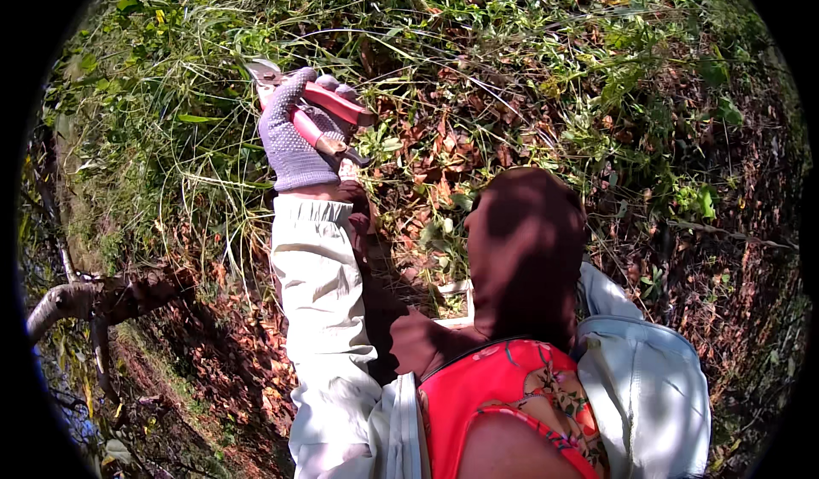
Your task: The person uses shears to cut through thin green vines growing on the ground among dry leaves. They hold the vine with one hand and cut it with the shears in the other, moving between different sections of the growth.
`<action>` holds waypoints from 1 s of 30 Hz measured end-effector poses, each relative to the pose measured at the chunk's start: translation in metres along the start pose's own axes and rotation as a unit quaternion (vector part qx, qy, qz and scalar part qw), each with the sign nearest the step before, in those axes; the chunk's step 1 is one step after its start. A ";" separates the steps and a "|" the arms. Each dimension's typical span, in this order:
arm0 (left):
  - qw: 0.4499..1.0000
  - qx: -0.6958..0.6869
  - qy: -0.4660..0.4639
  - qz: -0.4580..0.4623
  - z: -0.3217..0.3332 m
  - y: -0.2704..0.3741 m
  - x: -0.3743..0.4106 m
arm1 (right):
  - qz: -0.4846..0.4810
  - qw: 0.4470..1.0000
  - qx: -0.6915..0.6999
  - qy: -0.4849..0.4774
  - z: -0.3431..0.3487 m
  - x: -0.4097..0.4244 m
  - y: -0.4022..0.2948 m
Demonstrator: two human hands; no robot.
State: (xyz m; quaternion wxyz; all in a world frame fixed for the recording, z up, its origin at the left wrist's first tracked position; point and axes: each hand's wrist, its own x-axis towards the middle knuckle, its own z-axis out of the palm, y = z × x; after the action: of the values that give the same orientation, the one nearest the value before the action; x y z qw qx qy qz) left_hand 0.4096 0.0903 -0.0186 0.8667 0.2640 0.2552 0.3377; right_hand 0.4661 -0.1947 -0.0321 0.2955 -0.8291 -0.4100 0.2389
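Observation:
My left hand (301, 130), in a purple knit glove with a dotted palm, is turned palm up around a pair of pruning shears (333, 103). Their handles are red, spread apart behind the thumb, and a catch or strap shows at the lower handle's end. The metal blades (263, 71) point up and left over long grass (211, 76). My right hand is out of view; only the pale right sleeve (640, 383) shows, running behind my raised knee (528, 242) in brown trousers.
A thick bare branch (96, 303) juts in at the left. Dry brown leaves (448, 153) and low weeds cover the ground before my knees. A pale frame-like object (470, 303), not clear in kind, lies between my legs. Thin stems (736, 232) run along the right.

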 end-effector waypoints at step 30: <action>0.995 0.010 0.002 -0.102 0.004 0.011 -0.008 | 0.082 0.930 -0.256 -0.249 0.294 0.216 0.121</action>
State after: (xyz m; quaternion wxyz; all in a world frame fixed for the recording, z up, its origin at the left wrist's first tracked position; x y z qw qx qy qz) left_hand 0.4024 0.0902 -0.0067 0.8934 0.2444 0.2857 0.2458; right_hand 0.4619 0.0100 -0.3575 -0.0594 -0.8210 -0.4488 0.3479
